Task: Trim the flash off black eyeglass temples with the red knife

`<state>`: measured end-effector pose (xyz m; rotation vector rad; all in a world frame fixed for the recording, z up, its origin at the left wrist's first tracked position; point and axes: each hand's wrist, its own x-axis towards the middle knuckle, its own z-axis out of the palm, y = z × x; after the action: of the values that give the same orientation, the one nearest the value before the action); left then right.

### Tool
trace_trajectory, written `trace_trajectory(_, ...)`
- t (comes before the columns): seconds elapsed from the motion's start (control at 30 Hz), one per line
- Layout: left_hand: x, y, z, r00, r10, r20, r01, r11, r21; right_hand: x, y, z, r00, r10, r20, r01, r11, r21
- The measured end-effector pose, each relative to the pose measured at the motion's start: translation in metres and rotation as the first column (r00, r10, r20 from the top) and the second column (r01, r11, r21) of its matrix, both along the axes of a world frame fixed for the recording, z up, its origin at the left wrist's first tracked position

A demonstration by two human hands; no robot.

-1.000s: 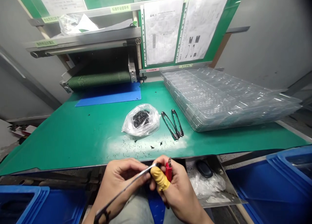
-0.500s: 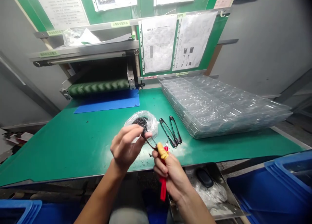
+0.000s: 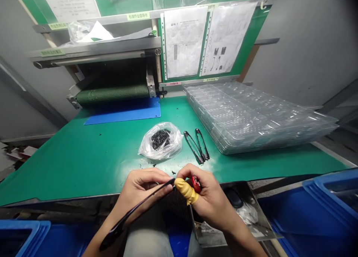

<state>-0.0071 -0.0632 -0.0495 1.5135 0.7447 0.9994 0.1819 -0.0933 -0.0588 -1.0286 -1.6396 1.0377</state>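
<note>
A long, narrow black plastic piece [image 3: 133, 209] slants across my left hand [image 3: 143, 184], whose thumb and fingers are closed on it near its upper end. My right hand [image 3: 214, 193] meets that same end with its thumb, which wears a yellow finger cot [image 3: 185, 192]. Red-handled nippers [image 3: 196, 184] are tucked in the right hand, their tips hidden from view. Just beyond my hands, an open clear plastic bag [image 3: 145, 148] holds small black scraps [image 3: 160, 138]. Two slender black frames [image 3: 193, 147] lie side by side to the bag's right.
Stacked clear plastic trays [image 3: 237, 126] cover the right of the green table [image 3: 69, 156]. A small conveyor [image 3: 112, 95] stands at the back left above a blue sheet [image 3: 125, 113]. Below the table edge are a metal drawer [image 3: 209, 242] and blue bins [image 3: 316, 205].
Both hands have come down and closer to me, uncovering the bag. The black piece now points back along my left forearm, and the nippers have turned in my right hand.
</note>
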Motion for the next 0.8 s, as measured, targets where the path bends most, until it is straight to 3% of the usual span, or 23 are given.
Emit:
trace_trajectory(0.13, -0.002, -0.004, -0.003, 1.000, -0.010, 0.011, 0.012, 0.988, -0.154, -0.002, -0.002, -0.003, 0.996, 0.061, 0.068, -0.064, 0.997, 0.040)
trace_trajectory(0.3, 0.001, -0.004, -0.004, 1.000, -0.004, -0.008, 0.002, 0.979, -0.206, -0.004, -0.003, -0.015, 0.998, 0.055, 0.026, -0.055, 0.998, 0.023)
trace_trajectory(0.47, 0.007, 0.005, -0.003, 0.998, -0.042, -0.036, 0.037, 0.989, -0.145, -0.003, 0.000, -0.016, 0.989, 0.025, -0.147, -0.040, 0.995, -0.096)
trace_trajectory(0.57, 0.016, 0.012, 0.004, 0.998, 0.021, -0.059, -0.025, 0.997, -0.071, -0.006, 0.006, -0.013, 0.956, -0.037, -0.290, -0.015, 0.985, -0.173)
trace_trajectory(0.67, 0.023, 0.028, 0.011, 0.990, 0.121, -0.068, -0.123, 0.992, -0.031, -0.014, 0.020, -0.011, 0.915, -0.124, -0.383, 0.052, 0.980, -0.193)
trace_trajectory(0.8, 0.021, 0.078, 0.007, 0.968, 0.224, -0.115, -0.224, 0.975, 0.010, -0.018, 0.050, -0.008, 0.828, -0.287, -0.481, 0.212, 0.955, -0.206)
